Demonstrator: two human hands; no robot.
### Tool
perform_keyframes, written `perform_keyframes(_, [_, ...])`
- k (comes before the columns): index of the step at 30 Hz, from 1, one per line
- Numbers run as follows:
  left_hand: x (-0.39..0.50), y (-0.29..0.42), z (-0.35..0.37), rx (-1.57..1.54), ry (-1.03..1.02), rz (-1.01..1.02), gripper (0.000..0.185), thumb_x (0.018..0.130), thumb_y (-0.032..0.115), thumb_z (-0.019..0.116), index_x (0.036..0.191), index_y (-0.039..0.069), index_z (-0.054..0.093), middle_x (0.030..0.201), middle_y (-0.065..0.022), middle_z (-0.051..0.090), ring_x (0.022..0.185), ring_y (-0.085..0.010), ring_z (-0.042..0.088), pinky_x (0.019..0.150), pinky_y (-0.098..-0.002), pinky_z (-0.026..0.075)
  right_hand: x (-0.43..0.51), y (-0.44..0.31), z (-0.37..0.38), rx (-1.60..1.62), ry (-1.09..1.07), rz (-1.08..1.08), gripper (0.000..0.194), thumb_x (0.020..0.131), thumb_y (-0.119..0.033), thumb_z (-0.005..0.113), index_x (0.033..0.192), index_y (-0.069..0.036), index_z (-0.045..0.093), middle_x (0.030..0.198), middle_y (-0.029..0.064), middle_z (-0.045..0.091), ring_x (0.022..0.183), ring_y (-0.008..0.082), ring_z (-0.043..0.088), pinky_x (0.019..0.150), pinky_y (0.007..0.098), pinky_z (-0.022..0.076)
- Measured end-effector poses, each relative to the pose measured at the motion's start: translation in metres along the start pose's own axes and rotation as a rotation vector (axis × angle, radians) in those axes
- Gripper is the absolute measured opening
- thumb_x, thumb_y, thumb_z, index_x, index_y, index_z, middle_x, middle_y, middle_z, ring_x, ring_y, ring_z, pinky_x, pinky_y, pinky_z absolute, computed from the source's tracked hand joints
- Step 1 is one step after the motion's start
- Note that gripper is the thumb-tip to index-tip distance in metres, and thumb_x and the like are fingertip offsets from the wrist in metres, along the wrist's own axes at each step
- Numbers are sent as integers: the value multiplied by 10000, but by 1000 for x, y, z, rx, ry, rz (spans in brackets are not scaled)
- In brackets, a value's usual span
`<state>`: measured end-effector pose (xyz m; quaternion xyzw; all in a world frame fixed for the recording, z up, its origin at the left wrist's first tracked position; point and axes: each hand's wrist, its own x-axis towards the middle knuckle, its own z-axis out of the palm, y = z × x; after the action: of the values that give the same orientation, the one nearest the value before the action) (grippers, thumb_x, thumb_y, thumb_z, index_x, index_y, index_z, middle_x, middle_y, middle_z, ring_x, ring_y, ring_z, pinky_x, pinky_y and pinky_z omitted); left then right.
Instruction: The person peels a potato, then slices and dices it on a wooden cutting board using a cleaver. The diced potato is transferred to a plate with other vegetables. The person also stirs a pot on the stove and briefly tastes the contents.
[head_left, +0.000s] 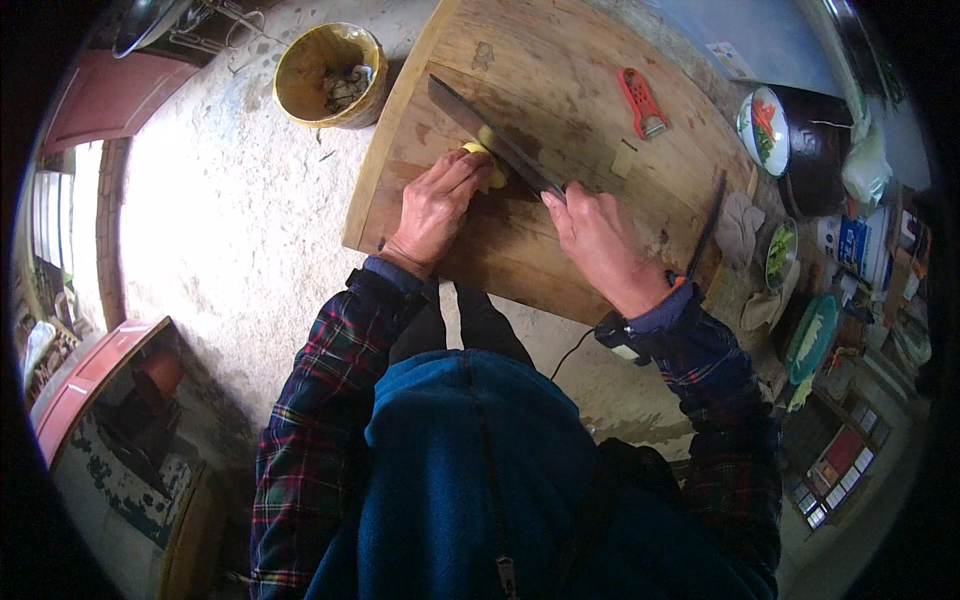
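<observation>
On a wooden table (525, 259), my left hand (442, 206) presses down on a peeled yellow vegetable (495, 177), perhaps a potato, with fingertips bent over it. My right hand (602, 238) grips the handle of a large kitchen knife (517, 154). Its dark blade slants away to the upper left, close against the yellow piece. A paler slice (486, 136) shows against the blade's far side. The fingers of my left hand partly hide the vegetable. Farther off on the same tabletop lies a red grater-peeler (640, 103).
A yellow-brown bucket (379, 94) with scraps inside stands on the floor left of the table. Along the right are a white bowl (780, 139) of cut red and green vegetables, a bowl of green pieces (781, 251), a grey cloth (739, 229) and a teal basket (811, 337).
</observation>
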<state>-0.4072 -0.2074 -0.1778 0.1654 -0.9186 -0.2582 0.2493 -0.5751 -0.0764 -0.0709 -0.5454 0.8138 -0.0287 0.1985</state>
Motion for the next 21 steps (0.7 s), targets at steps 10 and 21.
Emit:
perform_keyframes(10, [-4,-3,0,10,-10,8,356,653,6,603,1004,19,662,1144,-120,635,1133,-331,593,897,-392,535,-13,-7,23,-140,163,-157,57,754,-59,597,799,-27,588,606,167,633,569,315,668,513,409,516])
perform_keyframes(21, [7,7,-4,-28,35,-1,411,668,-27,580,1063,43,672,1158,-68,644,1130,-264,615,910,-343,536,-11,11,-5,114,99,-47,303,966,-274,574,800,-21,564,571,218,570,563,419,611,484,492,465])
